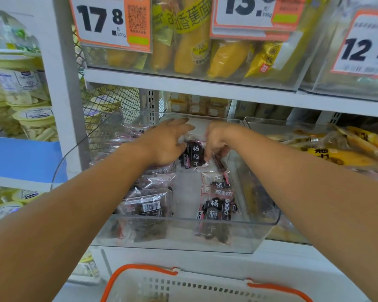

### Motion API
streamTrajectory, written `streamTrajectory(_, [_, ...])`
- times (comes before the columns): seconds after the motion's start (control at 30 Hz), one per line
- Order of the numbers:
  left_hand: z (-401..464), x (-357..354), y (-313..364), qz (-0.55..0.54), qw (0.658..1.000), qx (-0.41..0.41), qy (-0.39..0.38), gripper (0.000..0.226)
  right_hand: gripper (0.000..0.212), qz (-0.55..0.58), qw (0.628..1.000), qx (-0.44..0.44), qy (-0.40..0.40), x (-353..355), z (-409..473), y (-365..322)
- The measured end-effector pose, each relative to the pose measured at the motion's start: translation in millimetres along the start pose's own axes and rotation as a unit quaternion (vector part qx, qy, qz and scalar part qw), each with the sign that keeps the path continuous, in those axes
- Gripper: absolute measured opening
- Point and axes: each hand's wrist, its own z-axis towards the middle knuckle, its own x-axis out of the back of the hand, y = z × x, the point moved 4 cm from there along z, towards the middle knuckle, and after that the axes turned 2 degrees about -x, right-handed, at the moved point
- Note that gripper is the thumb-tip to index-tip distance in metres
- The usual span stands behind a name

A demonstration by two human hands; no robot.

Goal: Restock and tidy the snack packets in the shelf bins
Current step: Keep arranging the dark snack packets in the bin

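A white perforated plastic basket with orange handles is sitting nearest the camera, at the six o'clock edge of the view, and its contents are not visible. Above it, both bare forearms are reaching into a clear rectangular plastic shelf bin on the middle shelf.

The person is working in the tidying step. The right hand is curling down with narrowed fingers, pinching the top right edge of a dark plum-coloured snack packet with white lettering near the back of the bin. The left hand is lying with fingers spread wide at the packet's nine o'clock side, its thumb seemingly touching the packet, though the contact is hard to confirm.

More matching clear-and-dark packets are lying in a loose row along the bin's left side, and two more are lying toward the front right, at five o'clock from the held packet. A bare strip of bin floor is showing between the rows.

The next move is probably calling for setting the held packet flat and square in line with the right-hand row, then filling the gap from the basket.
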Motion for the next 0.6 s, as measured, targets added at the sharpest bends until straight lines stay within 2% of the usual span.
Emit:
streamTrajectory(0.07, [2.0, -0.3, 5.7, 0.054, 0.998, -0.039, -0.023, 0.042, 0.055, 0.001, 0.998, -0.042, -0.056, -5.0, -6.8, 9.0])
streamTrajectory(0.13, [3.3, -4.5, 6.9, 0.086, 0.993, -0.029, -0.073, 0.043, 0.039, 0.021, 0.996, -0.048, -0.066, -2.4, -9.7, 19.4])
streamTrajectory(0.27, [4.8, -8.2, 1.5, 0.074, 0.994, 0.004, -0.082, 0.055, 0.019, 0.070, 0.996, 0.034, 0.047, 12.9, -12.8, 22.3])
streamTrajectory(0.4, [1.3, -2.9, 3.2, 0.021, 0.999, 0.020, -0.045, 0.045, 0.024, 0.092, 0.981, 0.079, 0.151, 26.4, -15.3, 16.2])
streamTrajectory(0.53, [-0.5, -0.4, 5.6, -0.037, 0.999, 0.010, -0.025, 0.037, 0.010, 0.077, 0.990, 0.078, 0.089, 15.8, -13.7, 16.6])
streamTrajectory(0.6, [3.3, -2.5, 6.0, -0.008, 0.999, 0.007, -0.051, 0.037, 0.011, 0.039, 0.990, 0.077, 0.111, 15.8, -12.0, 17.3])
